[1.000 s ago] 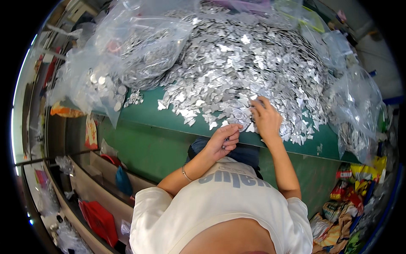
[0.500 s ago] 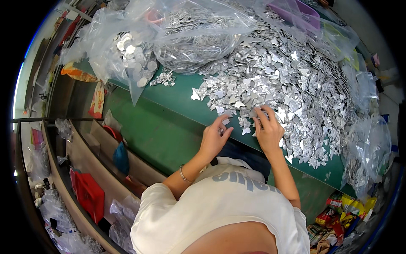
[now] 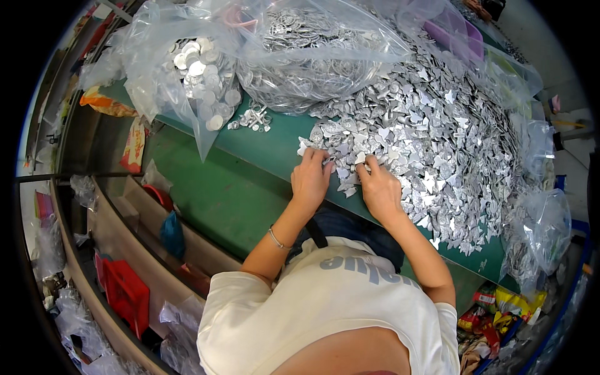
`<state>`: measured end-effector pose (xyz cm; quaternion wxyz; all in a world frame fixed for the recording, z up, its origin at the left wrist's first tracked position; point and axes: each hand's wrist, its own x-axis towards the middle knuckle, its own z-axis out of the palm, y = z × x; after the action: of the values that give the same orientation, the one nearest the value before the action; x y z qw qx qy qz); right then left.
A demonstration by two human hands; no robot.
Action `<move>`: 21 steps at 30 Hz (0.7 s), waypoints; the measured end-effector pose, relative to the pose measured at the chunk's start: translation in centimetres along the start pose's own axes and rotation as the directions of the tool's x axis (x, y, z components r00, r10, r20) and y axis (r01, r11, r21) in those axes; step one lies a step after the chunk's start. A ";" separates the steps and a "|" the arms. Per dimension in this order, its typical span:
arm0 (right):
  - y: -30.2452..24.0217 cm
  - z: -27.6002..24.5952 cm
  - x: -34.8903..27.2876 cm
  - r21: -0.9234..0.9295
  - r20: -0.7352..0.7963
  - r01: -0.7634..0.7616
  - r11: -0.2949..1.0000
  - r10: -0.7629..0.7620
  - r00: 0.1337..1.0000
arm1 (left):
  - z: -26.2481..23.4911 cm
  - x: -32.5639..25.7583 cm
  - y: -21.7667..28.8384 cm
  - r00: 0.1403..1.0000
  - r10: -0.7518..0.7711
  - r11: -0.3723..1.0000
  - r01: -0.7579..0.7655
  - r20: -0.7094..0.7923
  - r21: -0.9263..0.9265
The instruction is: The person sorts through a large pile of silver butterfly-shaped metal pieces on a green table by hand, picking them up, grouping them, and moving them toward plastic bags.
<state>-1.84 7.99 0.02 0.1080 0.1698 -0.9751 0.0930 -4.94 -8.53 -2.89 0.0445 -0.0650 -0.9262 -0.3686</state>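
Biggest thing we've got here is the green table (image 3: 256, 155), stretching past both hands. On it we see a huge pile of flat silver metal pieces (image 3: 431, 137), right at the fingertips and spreading ahead and off to the right of them. Next size down, a bulging clear bag (image 3: 312, 62) of metal bits sits straight ahead of the left hand (image 3: 310, 181), and a clear bag with silver discs (image 3: 212, 81) lies further left. We've also got a crumpled clear bag (image 3: 544, 219) well off to the right of the right hand (image 3: 381, 192), and a purple bin (image 3: 472, 44) far ahead of it.

Hands-wise, the left is at the pile's near left edge, fingers curled, and the right is near it, fingers bent onto the pieces. Honestly we can't tell if either is pinching one. Smaller stuff: a little heap of metal parts (image 3: 252, 117) ahead-left of the left hand, then a thin bracelet (image 3: 276, 239) just behind it
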 end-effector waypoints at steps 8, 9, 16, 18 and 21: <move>0.5 -0.5 0.2 0.280 -0.012 -0.289 0.915 0.304 0.953 | -0.7 -0.5 -0.3 0.998 -0.031 0.980 0.039 0.047 -0.195; 1.3 -0.4 -0.1 0.474 -0.023 -0.339 0.813 0.397 0.918 | -0.9 -0.4 0.0 0.998 -0.047 0.965 0.055 0.036 -0.257; 2.1 -2.3 1.6 0.881 0.381 -0.472 -0.016 0.616 0.690 | -1.8 0.7 -2.2 0.790 -0.134 0.311 0.607 0.598 -0.731; 1.4 -1.1 2.8 0.847 0.269 -0.463 0.263 0.539 0.798 | -2.6 0.8 -1.7 0.746 -0.168 0.081 0.662 0.645 -0.745; 0.3 1.8 5.5 0.615 -0.155 -0.059 0.786 0.194 0.969 | -2.6 0.5 -2.3 0.721 -0.054 -0.222 0.666 0.691 -0.712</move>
<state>-7.33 6.21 -0.43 0.1436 0.1188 -0.8861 0.4245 -5.73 -11.93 -2.45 -0.3312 0.1360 -0.3073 -0.8817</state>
